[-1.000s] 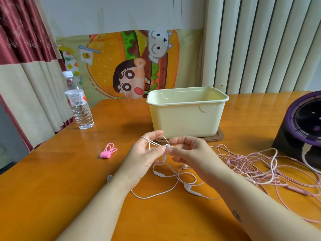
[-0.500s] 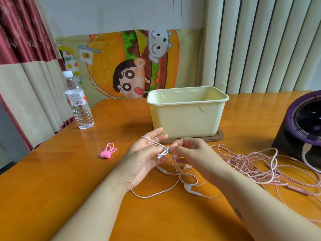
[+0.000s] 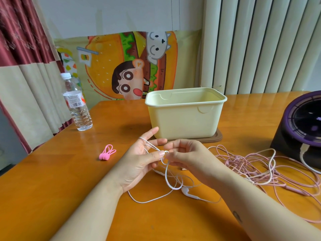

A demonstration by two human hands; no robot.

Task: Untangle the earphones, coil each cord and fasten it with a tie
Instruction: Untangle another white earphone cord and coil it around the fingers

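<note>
Grip: left hand (image 3: 139, 164) thumb and right hand (image 3: 189, 155) curled fingers pinch white cord (image 3: 166, 173) — loops could slip, snagging pink tangle (image 3: 243, 162) at 3 o'clock.

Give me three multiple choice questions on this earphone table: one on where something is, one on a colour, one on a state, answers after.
1. The pink ties lie: A on the floor; B on the table, left of the left grip; C on a chair.
2. The earphone cord looped over the left grip is: A pink; B black; C white.
3. The pink cord is: A a loose tangle; B coiled and tied; C wound on a spool.
Answers: 1 B, they sit on bare wood beside that grip; 2 C, it is white throughout; 3 A, its strands sprawl crossed, untied.
</note>
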